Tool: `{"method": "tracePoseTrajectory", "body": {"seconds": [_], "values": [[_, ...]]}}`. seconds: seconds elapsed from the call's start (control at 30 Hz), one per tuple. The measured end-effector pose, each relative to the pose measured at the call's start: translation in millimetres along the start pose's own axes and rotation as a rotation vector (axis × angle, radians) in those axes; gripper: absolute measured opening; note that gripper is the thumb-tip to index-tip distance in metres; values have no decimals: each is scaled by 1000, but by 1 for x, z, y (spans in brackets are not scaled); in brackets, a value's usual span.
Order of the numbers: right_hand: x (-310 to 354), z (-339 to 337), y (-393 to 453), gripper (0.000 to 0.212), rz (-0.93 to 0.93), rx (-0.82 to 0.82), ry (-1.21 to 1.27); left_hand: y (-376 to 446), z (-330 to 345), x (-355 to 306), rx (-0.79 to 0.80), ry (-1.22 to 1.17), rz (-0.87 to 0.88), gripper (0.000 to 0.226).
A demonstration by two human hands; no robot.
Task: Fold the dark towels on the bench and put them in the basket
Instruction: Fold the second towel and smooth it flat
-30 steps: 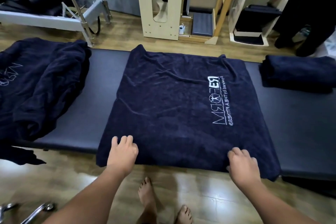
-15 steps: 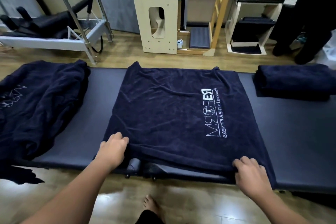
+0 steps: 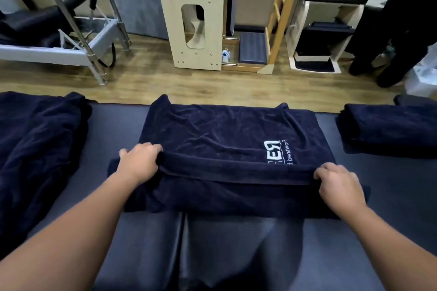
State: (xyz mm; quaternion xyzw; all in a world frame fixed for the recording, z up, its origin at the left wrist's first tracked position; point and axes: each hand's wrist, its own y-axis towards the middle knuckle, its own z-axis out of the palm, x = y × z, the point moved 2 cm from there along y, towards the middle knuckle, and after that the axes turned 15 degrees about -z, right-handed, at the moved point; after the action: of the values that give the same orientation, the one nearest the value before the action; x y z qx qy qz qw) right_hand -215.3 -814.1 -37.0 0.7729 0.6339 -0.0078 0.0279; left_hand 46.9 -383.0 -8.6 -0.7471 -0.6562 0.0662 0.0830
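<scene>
A dark navy towel [image 3: 227, 134] with white lettering lies across the middle of the black padded bench [image 3: 390, 196]. Its near edge is lifted and doubled over toward the far side. My left hand [image 3: 138, 163] grips the left end of that fold. My right hand [image 3: 338, 184] grips the right end. An unfolded dark towel [image 3: 40, 149] lies heaped on the bench's left end. A folded dark towel [image 3: 390, 130] rests at the right end. No basket is in view.
Beyond the bench is wooden floor with an arched wooden barrel unit [image 3: 191, 16], a metal-framed reformer [image 3: 71, 40] at the left, a wooden ladder [image 3: 281, 14] and white shelves [image 3: 331, 19] holding dark pads. A person in dark clothes [image 3: 402, 23] stands at the far right.
Both hands took hold of the towel's near edge, which hung over the bench front, and carried it up and away from me, so half the lettering is now covered.
</scene>
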Motion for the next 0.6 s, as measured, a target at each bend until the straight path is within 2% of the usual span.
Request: {"method": "tracePoseTrajectory", "body": {"seconds": [0.1,0.17,0.3,0.37,0.43,0.5,0.6], "values": [[-6,-6,46,33,58,32,-21,44,-15,-21,-19,-16,1,40],[-7,-12,75,41,115,13,-21,71,-23,-36,-77,-25,-4,40],[4,-15,111,87,203,193,-97,95,-19,-57,-221,-52,5,42],[20,-8,114,72,149,333,-104,87,-4,-66,-270,-19,176,33],[37,2,104,54,15,475,-51,61,15,-72,-262,11,434,28],[52,14,83,58,-74,566,23,30,38,-73,-145,94,609,38],[57,25,59,56,-88,535,53,-6,62,-72,36,269,568,52]]}}
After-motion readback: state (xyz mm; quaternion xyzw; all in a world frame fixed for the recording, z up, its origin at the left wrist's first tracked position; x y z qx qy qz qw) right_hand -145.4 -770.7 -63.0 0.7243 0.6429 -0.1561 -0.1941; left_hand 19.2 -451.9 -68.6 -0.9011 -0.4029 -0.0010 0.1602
